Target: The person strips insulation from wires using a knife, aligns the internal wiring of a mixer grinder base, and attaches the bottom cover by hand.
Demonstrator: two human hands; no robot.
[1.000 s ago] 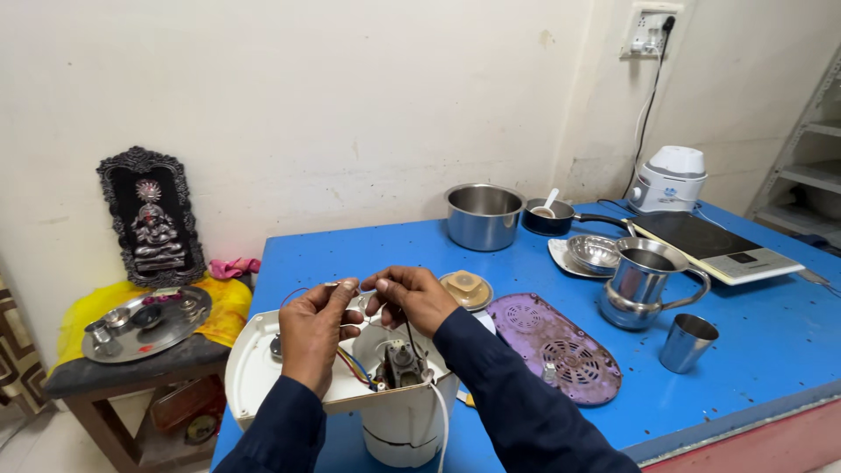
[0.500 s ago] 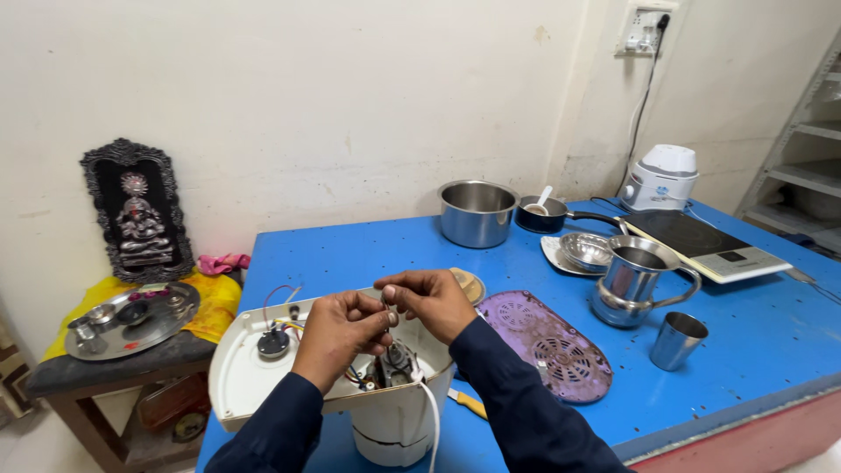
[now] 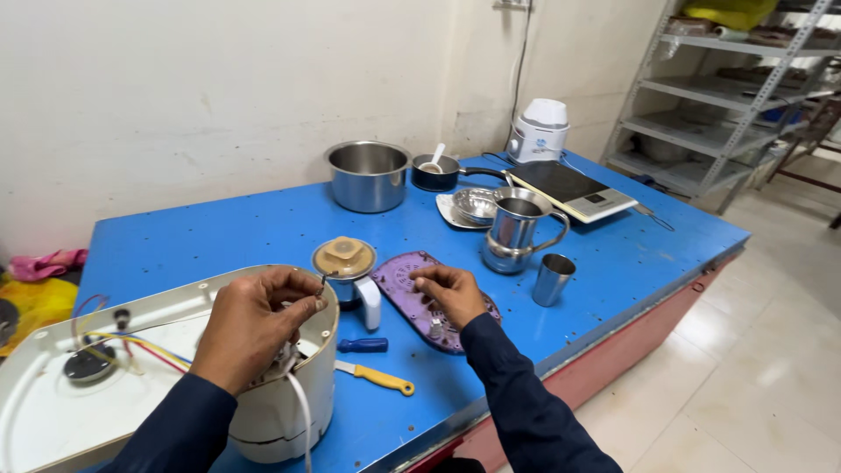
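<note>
Left hand [image 3: 254, 328] pinches small screw [image 3: 322, 280] over white housing [image 3: 280, 412]. Right hand [image 3: 448, 293] closed, empty, right of housing, on purple grille [image 3: 412, 285]. Blue bench [image 3: 631, 263] edge beyond; tiled floor [image 3: 753, 350] open.

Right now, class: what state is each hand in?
Left hand: closed, pinching a small screw above the white housing.
Right hand: closed over the purple cover; contents hidden.

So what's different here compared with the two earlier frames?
The right hand has left the opened white appliance and moved right, over the purple perforated cover. The left hand stays at the appliance rim, pinching a small screw-like part in its fingers. The view has also swung right. The steel pot, jug and screwdrivers lie unmoved.
</note>
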